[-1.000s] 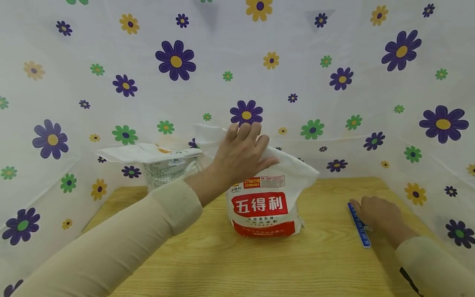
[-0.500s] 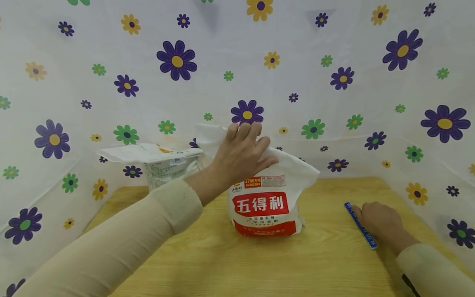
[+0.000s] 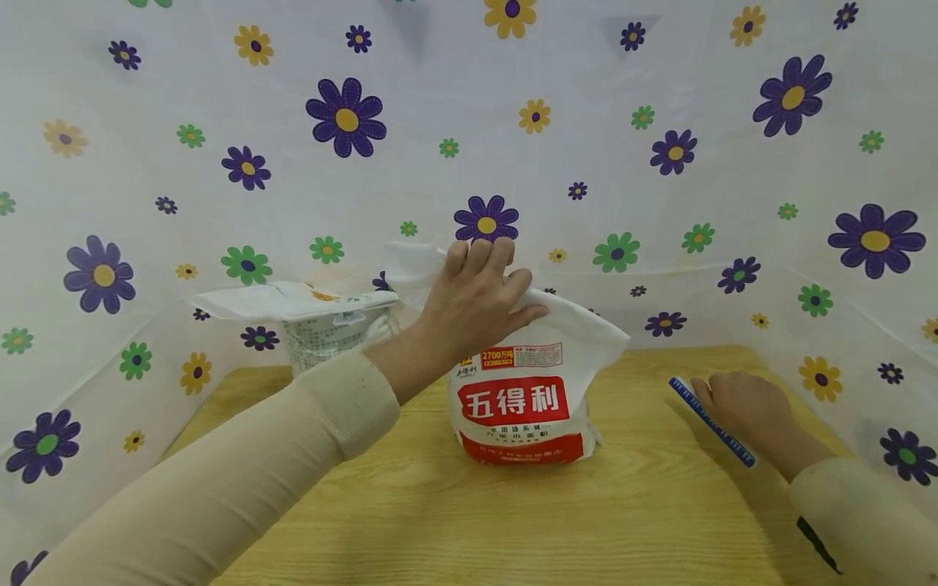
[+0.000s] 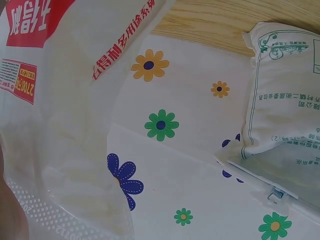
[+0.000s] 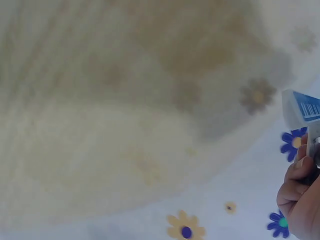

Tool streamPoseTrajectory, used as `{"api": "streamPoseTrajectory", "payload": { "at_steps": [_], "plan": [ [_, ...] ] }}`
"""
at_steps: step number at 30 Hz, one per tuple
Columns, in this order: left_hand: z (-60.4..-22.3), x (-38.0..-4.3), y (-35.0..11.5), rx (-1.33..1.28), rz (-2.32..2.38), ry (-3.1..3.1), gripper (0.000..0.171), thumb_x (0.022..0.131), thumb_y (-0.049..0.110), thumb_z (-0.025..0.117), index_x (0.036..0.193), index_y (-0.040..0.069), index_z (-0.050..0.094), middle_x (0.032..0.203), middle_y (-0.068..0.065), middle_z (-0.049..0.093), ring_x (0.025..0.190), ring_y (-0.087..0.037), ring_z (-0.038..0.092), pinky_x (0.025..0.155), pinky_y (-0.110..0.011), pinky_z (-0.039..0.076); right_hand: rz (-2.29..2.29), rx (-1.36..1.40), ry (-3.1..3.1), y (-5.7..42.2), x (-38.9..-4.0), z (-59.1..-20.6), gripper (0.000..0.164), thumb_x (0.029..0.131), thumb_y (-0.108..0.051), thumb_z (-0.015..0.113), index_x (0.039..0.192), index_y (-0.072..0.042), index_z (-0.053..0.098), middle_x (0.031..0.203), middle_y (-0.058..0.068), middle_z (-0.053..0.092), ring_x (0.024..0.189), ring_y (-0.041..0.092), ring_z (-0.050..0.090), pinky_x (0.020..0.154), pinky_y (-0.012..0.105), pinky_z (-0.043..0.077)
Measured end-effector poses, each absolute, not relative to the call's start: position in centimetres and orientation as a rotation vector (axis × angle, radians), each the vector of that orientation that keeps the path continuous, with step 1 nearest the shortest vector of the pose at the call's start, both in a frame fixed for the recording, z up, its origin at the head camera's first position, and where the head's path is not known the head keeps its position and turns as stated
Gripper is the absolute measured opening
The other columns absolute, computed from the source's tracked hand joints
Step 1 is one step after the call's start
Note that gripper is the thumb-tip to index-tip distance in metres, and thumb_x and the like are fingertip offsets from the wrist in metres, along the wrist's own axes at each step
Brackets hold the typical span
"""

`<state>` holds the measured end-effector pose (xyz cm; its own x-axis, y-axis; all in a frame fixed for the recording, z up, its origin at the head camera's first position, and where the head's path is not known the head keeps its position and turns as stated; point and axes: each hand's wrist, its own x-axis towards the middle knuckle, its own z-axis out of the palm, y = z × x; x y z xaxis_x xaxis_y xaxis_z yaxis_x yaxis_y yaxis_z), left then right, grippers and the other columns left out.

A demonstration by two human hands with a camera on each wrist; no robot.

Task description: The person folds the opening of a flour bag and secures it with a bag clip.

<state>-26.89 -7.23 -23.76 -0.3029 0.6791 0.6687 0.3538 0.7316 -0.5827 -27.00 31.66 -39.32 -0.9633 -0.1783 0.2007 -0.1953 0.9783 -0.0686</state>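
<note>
A white flour bag [image 3: 513, 403] with red panels stands upright mid-table, its top flattened into a wide flap. My left hand [image 3: 476, 293] grips that flap from above, fingers folded over its upper edge. In the left wrist view, the bag [image 4: 75, 100] fills the left side, with part of the hand [image 4: 10, 215] at the edge. To the right, my right hand [image 3: 747, 415] holds a long, narrow blue strip [image 3: 707, 419] with white lettering, slanted above the table. The right wrist view shows curled fingers [image 5: 295, 187] and the strip's translucent end [image 5: 292, 112] with a barcode label.
At the back left stands another white bag [image 3: 293, 303] with green print, its top folded over and a clear clip [image 4: 276, 195] at the fold. Flower-patterned sheeting [image 3: 440, 81] encloses the wooden table [image 3: 513, 521] at the back and sides.
The blue strip has turned to a flatter slant, its far end swinging left and its near end right, with my right hand shifting slightly up. The left hand and flour bag stay put.
</note>
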Motion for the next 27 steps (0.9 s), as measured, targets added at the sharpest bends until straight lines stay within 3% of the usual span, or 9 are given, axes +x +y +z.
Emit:
{"api": "streamPoseTrajectory", "payload": {
  "at_steps": [5, 12, 20, 27],
  "plan": [
    [-23.7, -26.9, -7.2, -0.786, 0.405, -1.916, 0.048, 0.098, 0.062, 0.047, 0.092, 0.018, 0.068, 0.105, -0.007, 0.055, 0.094, -0.026, 0.044, 0.085, -0.041, 0.030, 0.065, 0.333, -2.823, 31.2, -27.6, -37.0, 0.055, 0.107, -0.036, 0.038, 0.057, -0.014, 0.040, 0.051, 0.000, 0.036, 0.046, 0.015, 0.038, 0.045, 0.030, 0.029],
    [-23.6, -27.2, -7.0, -0.784, 0.387, -1.914, 0.048, 0.097, 0.062, 0.050, 0.090, 0.017, 0.067, 0.103, -0.007, 0.055, 0.093, -0.026, 0.043, 0.083, -0.040, 0.029, 0.045, 0.447, -2.638, 29.7, -27.3, -34.0, 0.049, 0.107, -0.034, 0.043, 0.062, -0.015, 0.044, 0.054, -0.002, 0.042, 0.048, 0.015, 0.038, 0.045, 0.029, 0.031],
    [-23.6, -27.2, -7.1, -0.792, 0.368, -1.926, 0.048, 0.097, 0.061, 0.050, 0.090, 0.018, 0.068, 0.104, -0.006, 0.055, 0.094, -0.026, 0.044, 0.083, -0.040, 0.029, -0.007, 0.704, -2.292, 27.4, -27.2, -31.0, 0.043, 0.105, -0.028, 0.049, 0.064, -0.014, 0.042, 0.050, -0.004, 0.034, 0.043, 0.009, 0.028, 0.041, 0.023, 0.020],
    [-23.6, -27.1, -7.1, -0.792, 0.367, -1.932, 0.047, 0.097, 0.061, 0.051, 0.090, 0.017, 0.067, 0.105, -0.006, 0.055, 0.094, -0.026, 0.044, 0.083, -0.040, 0.029, -0.048, 0.801, -2.066, 26.2, -27.2, -28.5, 0.062, 0.109, -0.047, 0.017, 0.062, -0.013, 0.040, 0.047, -0.003, 0.029, 0.040, 0.008, 0.020, 0.040, 0.023, 0.015]
  ]
}}
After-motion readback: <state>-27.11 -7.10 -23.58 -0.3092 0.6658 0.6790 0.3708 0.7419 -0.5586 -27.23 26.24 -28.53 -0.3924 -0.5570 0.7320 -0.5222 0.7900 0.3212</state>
